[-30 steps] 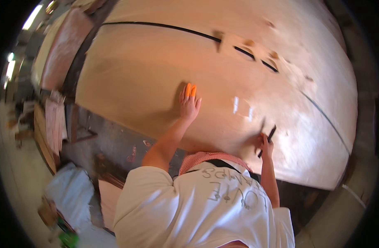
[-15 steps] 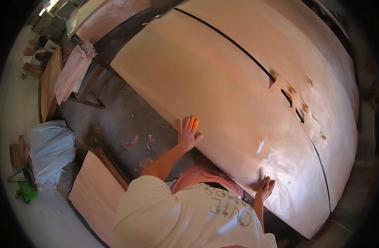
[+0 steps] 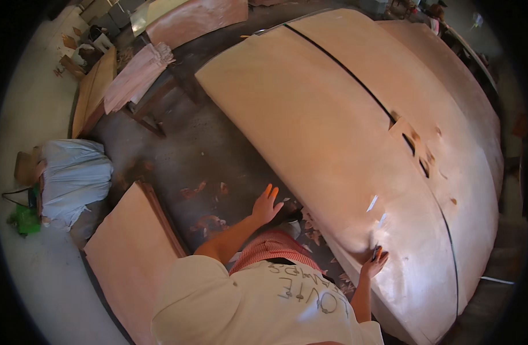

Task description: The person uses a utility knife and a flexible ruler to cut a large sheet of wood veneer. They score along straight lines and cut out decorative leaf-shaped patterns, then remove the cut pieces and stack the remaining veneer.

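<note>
- The large tan veneer sheet (image 3: 298,115) stretches across the right half of the view, its near edge beside the person.
- A slim dark tool (image 3: 376,251) is in the right hand (image 3: 375,264), over the sheet's near part; the grip is pinching the tool, with some fingers extended.
- Two short white strips (image 3: 372,203) lie on the sheet just beyond that hand.
- A dark seam (image 3: 341,66) runs along the sheet to a torn, holed patch (image 3: 416,144).
- The left hand (image 3: 266,207) is off the sheet, above the floor (image 3: 195,138) near the edge; its grip is spread and holds nothing, with orange covers on two fingers.
- A stack of pinkish sheets (image 3: 132,259) is at the lower left.
- Farther left are a pale, wrinkled cover (image 3: 74,181) and a green object (image 3: 26,219).
- Beyond them hangs a bundle of pink veneer (image 3: 136,77).
</note>
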{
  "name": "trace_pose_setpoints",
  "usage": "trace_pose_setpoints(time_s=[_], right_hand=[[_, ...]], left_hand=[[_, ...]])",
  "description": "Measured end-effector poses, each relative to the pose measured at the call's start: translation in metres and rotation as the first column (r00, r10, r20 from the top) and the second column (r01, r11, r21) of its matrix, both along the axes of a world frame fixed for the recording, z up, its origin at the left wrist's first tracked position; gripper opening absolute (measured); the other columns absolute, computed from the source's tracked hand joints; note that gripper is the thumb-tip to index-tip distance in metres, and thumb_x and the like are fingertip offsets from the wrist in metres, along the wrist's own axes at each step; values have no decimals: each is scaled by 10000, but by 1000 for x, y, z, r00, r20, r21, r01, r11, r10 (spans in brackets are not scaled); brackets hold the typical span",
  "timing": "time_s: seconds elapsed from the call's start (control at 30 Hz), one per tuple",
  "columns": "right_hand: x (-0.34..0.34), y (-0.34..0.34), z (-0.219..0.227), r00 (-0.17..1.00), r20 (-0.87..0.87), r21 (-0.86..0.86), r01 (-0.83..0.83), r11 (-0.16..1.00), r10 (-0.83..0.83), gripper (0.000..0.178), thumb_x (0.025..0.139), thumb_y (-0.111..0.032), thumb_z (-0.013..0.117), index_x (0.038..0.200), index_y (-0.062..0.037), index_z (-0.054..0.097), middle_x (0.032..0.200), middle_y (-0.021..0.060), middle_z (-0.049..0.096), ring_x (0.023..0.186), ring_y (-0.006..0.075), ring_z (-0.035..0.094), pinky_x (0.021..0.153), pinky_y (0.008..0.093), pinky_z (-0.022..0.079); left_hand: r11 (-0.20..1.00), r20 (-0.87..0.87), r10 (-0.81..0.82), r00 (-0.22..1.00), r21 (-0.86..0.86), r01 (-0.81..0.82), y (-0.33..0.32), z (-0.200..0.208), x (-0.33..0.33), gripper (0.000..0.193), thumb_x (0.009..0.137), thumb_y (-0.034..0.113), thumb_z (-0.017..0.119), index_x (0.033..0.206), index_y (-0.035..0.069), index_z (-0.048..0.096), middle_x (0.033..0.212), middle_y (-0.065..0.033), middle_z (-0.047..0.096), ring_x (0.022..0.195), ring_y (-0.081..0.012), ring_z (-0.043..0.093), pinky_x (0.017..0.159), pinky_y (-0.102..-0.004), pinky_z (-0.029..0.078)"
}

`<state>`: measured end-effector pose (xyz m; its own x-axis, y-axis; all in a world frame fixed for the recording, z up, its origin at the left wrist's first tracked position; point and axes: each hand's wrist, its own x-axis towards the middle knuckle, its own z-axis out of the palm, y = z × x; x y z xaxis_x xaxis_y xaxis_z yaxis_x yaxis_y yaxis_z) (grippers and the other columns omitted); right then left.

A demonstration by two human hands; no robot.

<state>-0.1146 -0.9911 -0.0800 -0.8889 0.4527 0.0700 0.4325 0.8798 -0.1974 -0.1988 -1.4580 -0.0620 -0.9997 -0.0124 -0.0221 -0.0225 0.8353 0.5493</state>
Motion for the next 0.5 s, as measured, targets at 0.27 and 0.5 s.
trace_pose_setpoints(time_s=[0.27, 0.5], right_hand=[[-12, -20, -21, 973, -197, -91, -141, 986, 121, 474, 780, -39, 491, 1247, -90, 431, 1298, 174, 377, 1192, 353, 351, 978, 423, 304], [-88, -139, -20, 919, -61, -44, -393, 919, 390, 593, 742, -40, 519, 1304, -96, 339, 1376, 46, 291, 1261, 284, 264, 999, 409, 277]], left_hand=[[999, 394, 38, 919, -45, -22, -91, -16, 152, 597, 812, 384, 511, 1267, 38, 338, 1326, -247, 270, 1143, -385, 390, 930, -417, 356], [910, 496, 398, 772, -105, -402, -202, -72, 179, 570, 807, 396, 512, 1201, -1, 403, 1221, -233, 390, 1107, -384, 425, 912, -420, 374]])
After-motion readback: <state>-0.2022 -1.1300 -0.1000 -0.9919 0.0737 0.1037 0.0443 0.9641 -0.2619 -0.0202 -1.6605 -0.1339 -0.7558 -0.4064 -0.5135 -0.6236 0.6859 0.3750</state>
